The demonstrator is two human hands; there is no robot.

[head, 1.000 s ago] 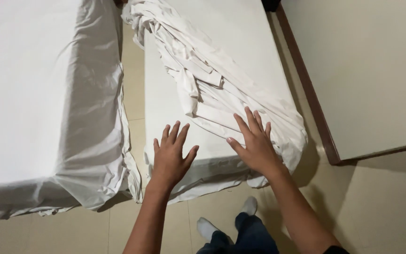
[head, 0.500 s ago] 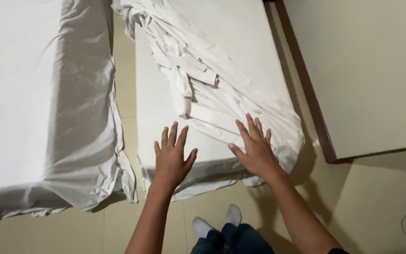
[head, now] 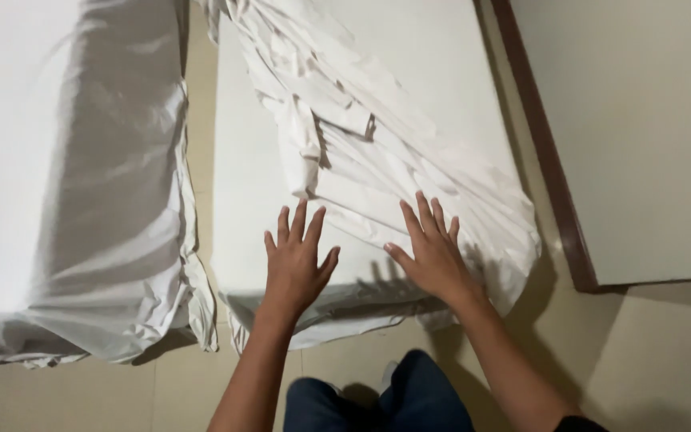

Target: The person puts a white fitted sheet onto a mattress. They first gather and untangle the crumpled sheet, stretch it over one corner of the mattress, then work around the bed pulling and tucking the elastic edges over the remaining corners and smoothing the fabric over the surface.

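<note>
a person stands at the foot of a narrow bed (head: 241,200), looking down at both bare hands stretched out over it. the left hand (head: 296,260) lies palm down with its fingers spread, near the bed's bottom edge, on smooth white cover. the right hand (head: 432,252) is also flat and spread, holding nothing, its fingertips touching the lower folds of a crumpled white sheet (head: 361,152). that sheet runs in a loose, twisted band from the top of the bed down to the bottom right corner, where it hangs over the edge.

compared with a second ago, the hands have kept almost the same open pose, and the view has drifted a little, so the bed sits slightly further right in it. the sheet's folds look the same as before, so nothing has been gripped or pulled yet; the hands seem only to rest or press on the cloth.

to the left stands a second bed (head: 57,176) draped in white. on the right is a pale wall with a dark brown skirting strip (head: 541,152). the person's dark trousers (head: 393,400) show at the bottom, over a beige tiled floor (head: 657,344)
</note>
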